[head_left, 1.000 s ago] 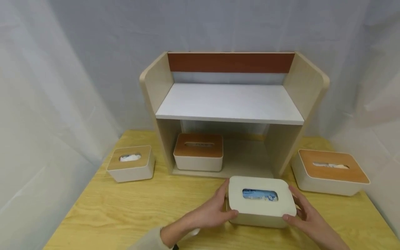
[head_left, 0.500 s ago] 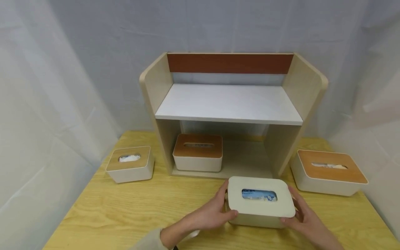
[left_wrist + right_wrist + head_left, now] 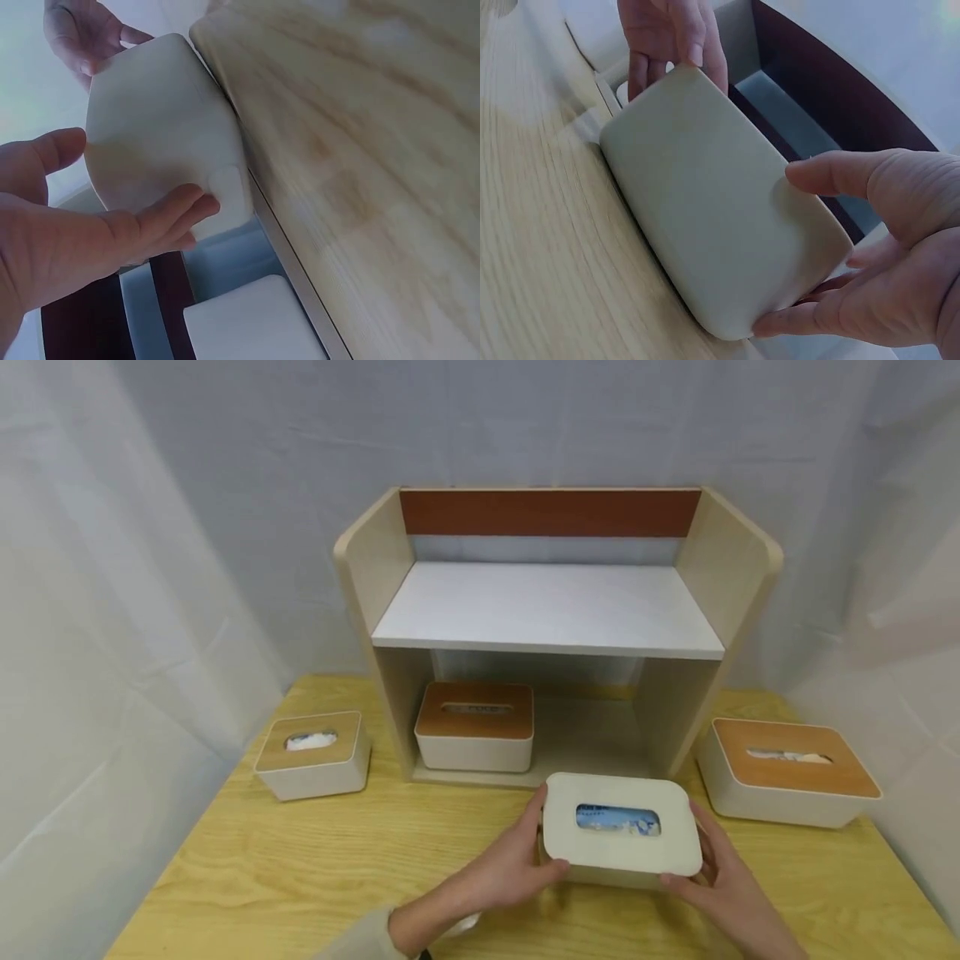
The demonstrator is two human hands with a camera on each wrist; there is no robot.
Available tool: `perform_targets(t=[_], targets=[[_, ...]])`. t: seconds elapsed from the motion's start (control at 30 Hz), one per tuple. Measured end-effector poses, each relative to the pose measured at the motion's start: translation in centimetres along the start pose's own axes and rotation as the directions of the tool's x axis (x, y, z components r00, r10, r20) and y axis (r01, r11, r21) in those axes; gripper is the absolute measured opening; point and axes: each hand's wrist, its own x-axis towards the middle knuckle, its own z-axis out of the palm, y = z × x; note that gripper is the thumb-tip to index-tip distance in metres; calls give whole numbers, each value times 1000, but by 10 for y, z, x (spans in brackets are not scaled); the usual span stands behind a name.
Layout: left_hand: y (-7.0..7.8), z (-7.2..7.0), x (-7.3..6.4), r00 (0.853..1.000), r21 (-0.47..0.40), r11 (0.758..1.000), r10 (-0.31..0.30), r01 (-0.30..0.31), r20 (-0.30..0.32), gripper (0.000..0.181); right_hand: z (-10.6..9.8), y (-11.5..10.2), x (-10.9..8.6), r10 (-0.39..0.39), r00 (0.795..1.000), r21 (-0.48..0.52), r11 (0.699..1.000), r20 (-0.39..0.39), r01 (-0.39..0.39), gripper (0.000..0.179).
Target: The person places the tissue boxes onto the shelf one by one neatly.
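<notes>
A cream tissue box with an oval slot showing a blue packet is held between both hands in front of the shelf. My left hand grips its left end, thumb at the front and fingers around the side. At the opposite end my right hand grips it the same way. In the right wrist view, the box's plain side faces the camera, with a dark line along its lower edge. Whether it touches the table is hard to tell. Behind it, a brown-lidded tissue box sits in the shelf's lower left.
A two-level shelf with a white board stands on the wooden table. One tissue box with a light wood lid is left of it; another with an orange-brown lid is to the right. Pale curtains surround the table.
The cream tissue box has shifted slightly toward the shelf and appears a little raised, with both hands still gripping its ends. The other boxes have stayed in place.
</notes>
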Motion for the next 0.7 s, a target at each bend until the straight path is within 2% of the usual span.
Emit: perform_targets(t=[0.13,0.4,0.7], targets=[[-4,-3,5,999,-8,1000,28,-28,-31,99,4,-3,7,-37,999,11,999,-12,37,102],[-11,-9,15,998,-58,998,35,-39,-57,97,9,-7,19,6,1000,53,999,-19,-5,105],[-17,-15,23,997,-46,999,25,-28,-78,95,10,-8,33,34,999,88,996,-33,-31,106]])
